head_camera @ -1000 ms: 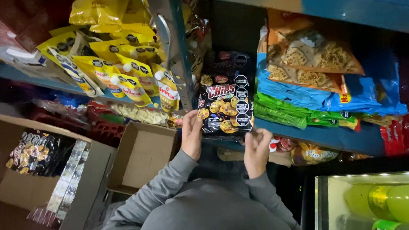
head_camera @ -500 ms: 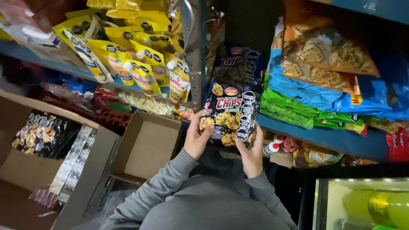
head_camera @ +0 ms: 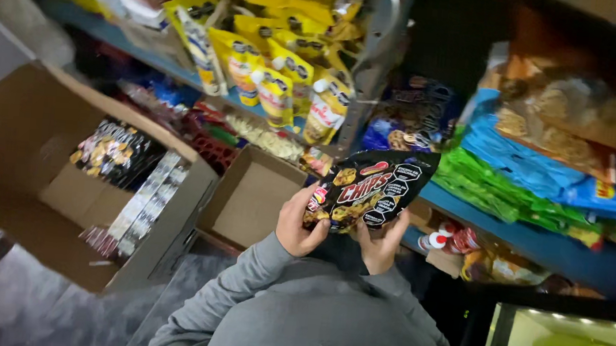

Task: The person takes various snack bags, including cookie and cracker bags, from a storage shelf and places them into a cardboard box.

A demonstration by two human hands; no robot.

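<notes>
Since a moment ago I have drawn the black cookie bag (head_camera: 371,190) down and away from the shelf, and it now tilts toward my chest.

Both of my hands grip its lower end: my left hand (head_camera: 301,226) curls round the bottom left corner with the thumb laid over the front, and my right hand (head_camera: 381,245) pinches the bottom edge, thumb on the front and fingers (head_camera: 396,230) hidden behind. The bag sticks up and to the right above my fingers, just in front of the blue shelf (head_camera: 529,245) with its green packets (head_camera: 511,193) and blue packets (head_camera: 543,166). Yellow bags (head_camera: 278,83) hang above to the left. Below my left hand sits a small open box (head_camera: 251,198), and beside it a big cardboard box (head_camera: 44,174) holding more dark bags (head_camera: 115,152).
</notes>
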